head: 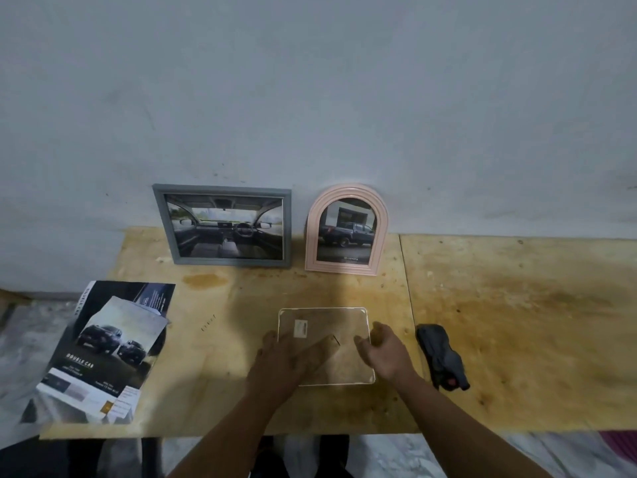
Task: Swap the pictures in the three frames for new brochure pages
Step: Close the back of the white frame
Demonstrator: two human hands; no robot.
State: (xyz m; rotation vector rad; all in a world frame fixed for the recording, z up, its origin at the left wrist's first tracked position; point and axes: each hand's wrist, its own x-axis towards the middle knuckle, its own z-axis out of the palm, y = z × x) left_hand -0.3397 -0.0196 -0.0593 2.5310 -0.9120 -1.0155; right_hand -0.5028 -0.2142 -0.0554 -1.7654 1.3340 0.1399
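Observation:
A third frame (324, 326) lies face down on the plywood table, its brown backing board up, with a small label and a folded stand. My left hand (281, 357) lies on its left part with the fingers spread over the backing. My right hand (382, 350) curls at the frame's right edge; whether it pinches anything is unclear. A grey rectangular frame (224, 225) with a car-interior picture leans on the wall. Beside it stands a pink arched frame (346, 229) showing a pickup truck. Brochure pages (103, 350) with car photos lie at the table's left end.
A black tool with a red spot (443, 357) lies right of the face-down frame. The plywood table (517, 322) stretches to the right, with a seam near the middle. Its front edge runs just below my forearms.

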